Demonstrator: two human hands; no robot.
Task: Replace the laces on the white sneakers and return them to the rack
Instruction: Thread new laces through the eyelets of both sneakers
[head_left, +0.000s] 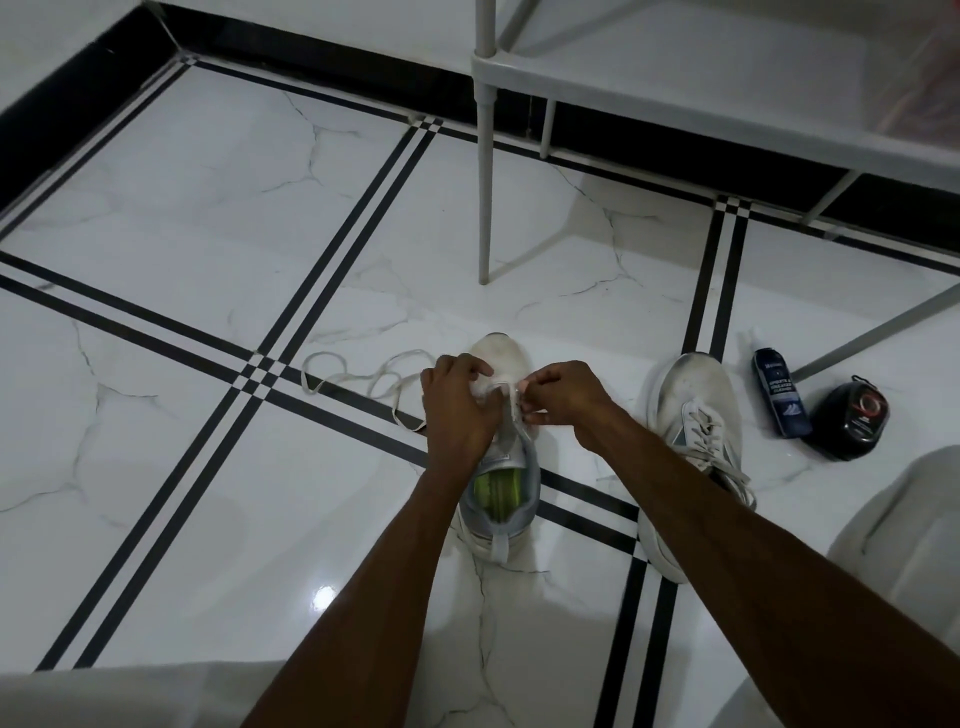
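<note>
— Glossy marble floor (208, 249), black-striped; grey plastic rack (727, 78) behind. Then?
— Laced white sneaker (691, 415) rightward; unlaced sneaker (501, 358) centred, green insole.
— Hands?
— Left hand (457, 405) and right hand (563, 397) curled, pinching flat white lace (353, 374), looped leftward.
— Smaller?
— Cylindrical cleaner bottle (782, 397), round black tin (849, 418).

Head-worn camera looks steeply down, near the floor (208, 260), facing the rack (675, 67).

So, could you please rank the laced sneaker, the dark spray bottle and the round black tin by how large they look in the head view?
1. Laced sneaker, clearly the largest.
2. and 3. Dark spray bottle and round black tin: too alike to rank; the bottle looks longer, the tin wider.
</note>
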